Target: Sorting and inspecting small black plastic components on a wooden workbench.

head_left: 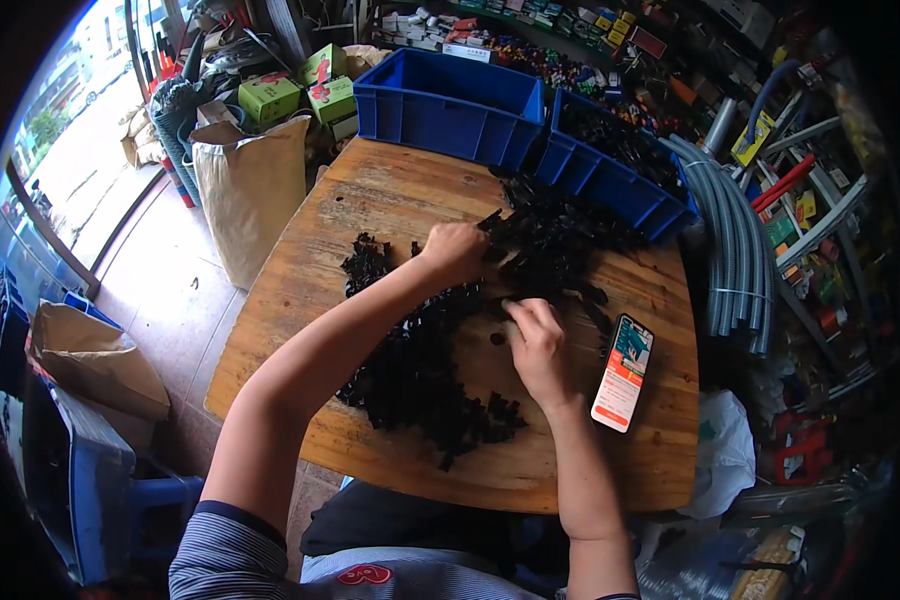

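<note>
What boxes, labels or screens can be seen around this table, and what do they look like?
Smartphone: on the wooden table beside the right hand, lit screen in teal, white and red.
Green cardboard boxes: stacked beyond the table's far left corner.
Yellow tags: hanging far right.

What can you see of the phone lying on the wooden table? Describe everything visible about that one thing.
The phone is a slim rectangular slab with rounded corners, lying flat and face up on the wooden table, near its right edge. Its long side runs slightly tilted from the person's view. The screen is lit, showing teal at the top and orange-red with white patches below. It sits just right of the right hand, which does not touch it. No black pieces rest on it.
</note>
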A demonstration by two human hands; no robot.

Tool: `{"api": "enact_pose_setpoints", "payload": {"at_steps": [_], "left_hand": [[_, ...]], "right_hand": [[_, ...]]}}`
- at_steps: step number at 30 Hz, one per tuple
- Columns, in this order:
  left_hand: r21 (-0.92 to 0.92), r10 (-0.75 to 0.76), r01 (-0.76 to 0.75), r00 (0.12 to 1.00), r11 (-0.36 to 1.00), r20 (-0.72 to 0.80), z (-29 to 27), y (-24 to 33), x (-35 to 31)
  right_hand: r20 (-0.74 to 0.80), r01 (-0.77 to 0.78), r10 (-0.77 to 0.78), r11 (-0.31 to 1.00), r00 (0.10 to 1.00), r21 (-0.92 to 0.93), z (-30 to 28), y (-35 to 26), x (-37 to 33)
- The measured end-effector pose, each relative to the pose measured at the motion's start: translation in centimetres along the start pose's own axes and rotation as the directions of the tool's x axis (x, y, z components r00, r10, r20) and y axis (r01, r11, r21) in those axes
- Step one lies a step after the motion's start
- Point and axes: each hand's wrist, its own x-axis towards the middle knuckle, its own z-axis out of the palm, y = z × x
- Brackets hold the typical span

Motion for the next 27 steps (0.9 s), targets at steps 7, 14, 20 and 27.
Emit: {"api": "enact_pose_setpoints", "payload": {"at_steps": [7, 14, 20, 27], "left_hand": [[-0.934, -0.129, 0.329, 0.929, -0.142, 0.347, -6.1, 0.8, -5.5], [-0.813, 0.009, 0.437, 0.883, -0.385, 0.47, -5.4, 1.2, -9.6], [-0.894, -0.114, 0.409, 0.894, -0.185, 0.433, -5.3, 2.3, -10.2], [-0.888, -0.042, 0.278, 0.958, 0.366, 0.283, -5.2, 3.2, -10.1]], "right_hand": [[-0.087, 0.055, -0.046, 0.994, 0.995, 0.098, 0.4, 0.1, 0.9], [0.114, 0.083, -0.069, 0.989, 0.991, -0.121, 2.6, 0.2, 1.0], [-0.092, -0.023, 0.03, 0.996, 0.995, 0.082, 0.6, -1.8, 1.0], [-0.062, -0.112, 0.137, 0.947, 0.989, 0.302, -0.4, -1.7, 0.5]]}}
